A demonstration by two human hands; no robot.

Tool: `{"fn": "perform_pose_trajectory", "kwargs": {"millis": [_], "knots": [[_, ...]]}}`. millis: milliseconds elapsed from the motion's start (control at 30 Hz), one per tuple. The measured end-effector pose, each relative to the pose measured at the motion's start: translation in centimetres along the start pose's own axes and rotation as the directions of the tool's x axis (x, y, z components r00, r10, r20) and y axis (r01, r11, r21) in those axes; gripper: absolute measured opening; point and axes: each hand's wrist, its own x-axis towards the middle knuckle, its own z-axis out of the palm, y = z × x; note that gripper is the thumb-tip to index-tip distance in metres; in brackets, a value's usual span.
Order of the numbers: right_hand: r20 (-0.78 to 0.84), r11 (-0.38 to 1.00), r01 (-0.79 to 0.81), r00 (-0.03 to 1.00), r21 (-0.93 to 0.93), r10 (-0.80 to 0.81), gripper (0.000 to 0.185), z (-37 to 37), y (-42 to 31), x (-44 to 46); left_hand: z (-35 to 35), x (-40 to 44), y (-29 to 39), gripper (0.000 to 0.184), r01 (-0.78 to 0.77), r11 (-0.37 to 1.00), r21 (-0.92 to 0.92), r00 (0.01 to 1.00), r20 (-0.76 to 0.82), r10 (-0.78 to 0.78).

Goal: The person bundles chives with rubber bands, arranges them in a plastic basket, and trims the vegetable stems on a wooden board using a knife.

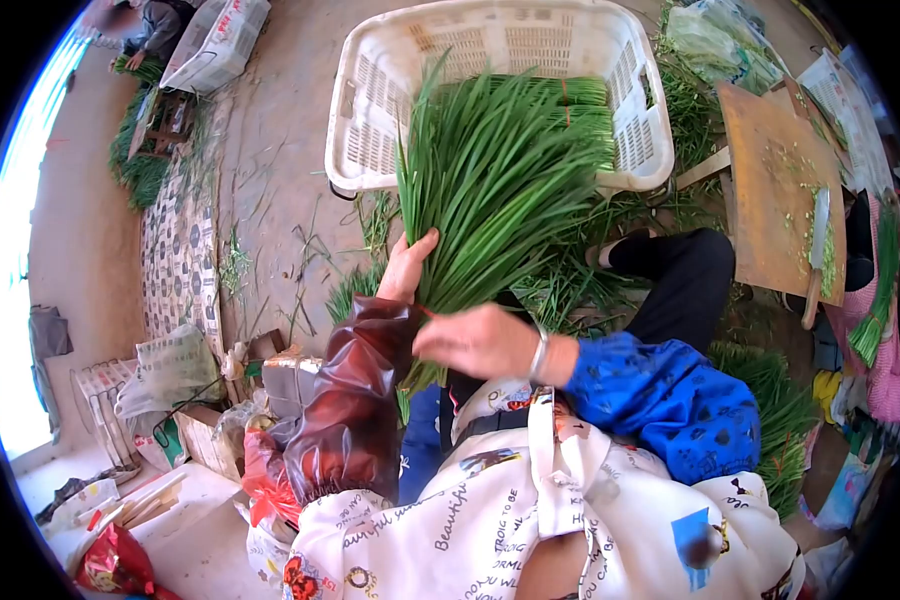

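Note:
My left hand (406, 268) is closed round a thick bunch of garlic chives (500, 190). Their long green leaves fan out upward, over the front of a white crate. My right hand (485, 342), with a silver bangle (539, 354) at its wrist, lies across the lower part of the bunch. Its fingers are pressed together and slightly blurred, and what they hold is hidden. A short red strip (425, 312), perhaps a tie, shows just above the right fingertips. Below the hands, pale stem ends (422, 376) stick out.
The white plastic crate (342, 140) ahead holds more chives, with a red band on them. At right stands a wooden board (770, 170) with a knife (818, 245) on it. Loose chives (770, 400) lie beside my leg. Another person (155, 35) sits at far left.

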Motion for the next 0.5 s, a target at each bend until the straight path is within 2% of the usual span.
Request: {"fn": "perform_pose_trajectory", "kwargs": {"millis": [33,67,100,133,167,200,233,267,300,333,367,433,500], "knots": [[0.045,0.993,0.024,0.999,0.119,-0.03,0.011,0.0,-1.8,-0.5,-0.1,0.3,0.2,0.033,0.001,1.0,-0.028,1.0,0.014,0.0],[0.08,0.97,-0.037,0.997,0.239,0.019,0.012,-0.5,-3.2,-1.3,-0.3,0.3,0.4,0.032,0.087,0.994,-0.062,0.996,-0.018,-0.088],[0.122,0.965,-0.014,0.992,0.261,-0.019,0.016,-1.6,-3.8,-1.8,-0.7,0.6,0.3,0.031,0.101,0.988,-0.113,0.994,-0.025,-0.104],[0.296,0.876,-0.392,0.903,0.279,0.31,0.018,-5.3,-3.6,-3.0,-1.4,0.7,0.1,0.031,0.12,0.98,-0.16,0.992,-0.024,-0.125],[0.266,0.868,-0.48,0.86,0.126,0.436,0.017,-6.6,-1.6,-4.9,-1.8,0.9,0.0,0.03,0.138,0.969,-0.203,0.99,-0.013,-0.144],[0.247,0.785,-0.56,0.747,-0.266,0.617,0.017,-8.4,0.2,-6.4,-2.1,0.9,-0.1,0.029,0.171,0.958,-0.231,0.984,-0.012,-0.178],[0.076,0.524,-0.326,0.792,-0.787,0.606,0.018,-8.7,1.6,-8.7,-2.2,0.8,-0.1,0.029,0.176,0.957,-0.231,0.983,-0.009,-0.183],[-0.098,-0.025,-0.102,0.812,-0.994,0.576,0.019,-9.0,3.0,-11.0,-2.1,0.9,0.1,0.029,0.191,0.949,-0.251,0.98,-0.002,-0.198],[-0.076,0.268,-0.225,0.879,-0.937,0.471,0.018,-9.4,4.1,-11.4,-1.8,1.0,0.3,0.029,0.205,0.94,-0.272,0.977,0.005,-0.211],[-0.079,0.52,-0.351,0.877,-0.779,0.473,0.018,-9.0,3.6,-10.3,-1.3,0.7,0.5,0.029,0.195,0.949,-0.248,0.98,0.011,-0.198],[-0.083,0.719,-0.44,0.876,-0.537,0.474,0.018,-8.2,3.1,-9.0,-1.5,0.8,0.2,0.029,0.198,0.949,-0.245,0.979,0.011,-0.202],[-0.101,0.764,-0.451,0.883,-0.461,0.459,0.018,-6.3,3.0,-6.4,-1.8,1.5,0.0,0.029,0.204,0.957,-0.207,0.979,0.04,-0.2],[-0.112,0.742,-0.614,0.785,-0.269,0.609,0.024,-4.2,3.6,-4.6,-1.9,1.6,0.0,0.028,0.194,0.968,-0.162,0.981,0.043,-0.189]]}}
